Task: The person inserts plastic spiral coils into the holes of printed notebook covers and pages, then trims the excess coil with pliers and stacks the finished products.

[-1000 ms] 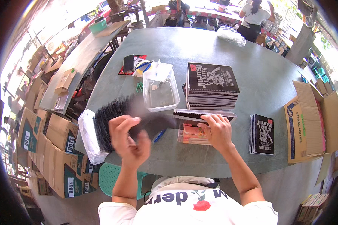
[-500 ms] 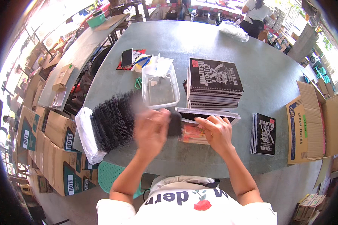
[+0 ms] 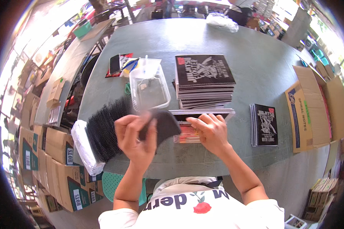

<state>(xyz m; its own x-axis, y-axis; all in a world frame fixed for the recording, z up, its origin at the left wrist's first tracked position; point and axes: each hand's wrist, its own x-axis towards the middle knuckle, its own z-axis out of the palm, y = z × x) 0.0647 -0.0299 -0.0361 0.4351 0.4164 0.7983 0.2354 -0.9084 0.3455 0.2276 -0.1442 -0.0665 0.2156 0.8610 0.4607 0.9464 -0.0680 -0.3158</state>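
My left hand, slightly blurred, pinches a dark, flat, bent piece with a rounded corner. I cannot make out its exact kind. My right hand has curled fingers closed on the near edge of a notebook that shows a white edge and a black face. The notebook leans over a small pile of orange and pink printed sheets. Close to my left hand lies a row of black spiral binding coils. A tall stack of black-covered notebooks stands just beyond my right hand.
A clear plastic tub sits mid-table, near a phone, tape and green scissors. A white plastic-wrapped bundle lies at the left edge. To the right are a smaller notebook pile and an open cardboard box.
My left hand has moved slightly left and lifted the dark piece, which now bends upward. My right hand keeps its place on the notebook. The view has shifted a little.
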